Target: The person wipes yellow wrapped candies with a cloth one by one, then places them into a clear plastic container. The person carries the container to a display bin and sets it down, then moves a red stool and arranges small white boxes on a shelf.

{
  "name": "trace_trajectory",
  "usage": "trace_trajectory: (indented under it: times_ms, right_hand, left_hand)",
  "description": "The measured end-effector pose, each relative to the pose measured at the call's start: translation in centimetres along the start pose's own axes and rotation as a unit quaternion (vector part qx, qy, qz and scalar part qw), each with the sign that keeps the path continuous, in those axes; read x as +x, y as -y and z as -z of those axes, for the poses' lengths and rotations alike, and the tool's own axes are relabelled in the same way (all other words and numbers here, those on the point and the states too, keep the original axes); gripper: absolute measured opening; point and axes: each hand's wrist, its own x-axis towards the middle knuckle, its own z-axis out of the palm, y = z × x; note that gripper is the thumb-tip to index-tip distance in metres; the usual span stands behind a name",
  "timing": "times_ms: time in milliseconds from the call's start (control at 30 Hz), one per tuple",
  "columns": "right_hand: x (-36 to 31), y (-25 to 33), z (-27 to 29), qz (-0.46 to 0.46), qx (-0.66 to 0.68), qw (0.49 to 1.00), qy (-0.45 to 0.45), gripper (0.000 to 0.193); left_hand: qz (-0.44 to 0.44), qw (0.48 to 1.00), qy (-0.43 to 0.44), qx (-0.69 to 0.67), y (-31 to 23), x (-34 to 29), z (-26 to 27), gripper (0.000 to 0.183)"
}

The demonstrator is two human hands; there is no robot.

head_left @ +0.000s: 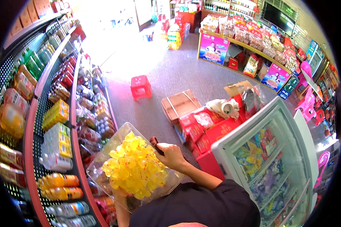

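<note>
In front of my body a clear plastic bin [97,174] is tilted, heaped with small yellow translucent wrapped pieces [134,166] that look like jelly cups. My left hand [119,193] is at the bin's near left side, partly seen through the plastic and holding it up; its fingers are mostly hidden. Over the bin's right side, my right hand [172,156] is closed around a small dark brown object [155,143]. What kind of object that is, I cannot make out.
Shelves of bottles and packets [57,151] run close along the left. At the right stands a glass-topped chest freezer [219,151], beside stacked red boxes [216,132] and a cardboard box [181,105]. A red stool [141,87] is on the floor ahead; a goods-laden counter [246,53] lies beyond.
</note>
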Motion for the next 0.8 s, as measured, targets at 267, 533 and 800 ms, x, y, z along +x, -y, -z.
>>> trace_trajectory:
  times_ms: [267, 533, 800]
  right_hand:
    - [16.2, -1.3, -4.0, 0.005, -0.014, 0.999, -0.031, 0.025]
    - [29.5, -5.0, -5.5, -0.043, 0.067, 0.985, -0.156, 0.018]
    - [49.7, -12.3, -6.5, -0.039, 0.080, 0.995, -0.052, 0.023]
  left_hand:
    - [-0.024, 0.999, 0.020, 0.013, -11.3, 16.5, -2.5, 0.047]
    - [-0.055, 0.997, 0.041, 0.040, -19.9, 33.0, -8.3, 0.046]
    - [-0.041, 0.998, -0.008, 0.047, -23.3, 47.8, -11.8, 0.044]
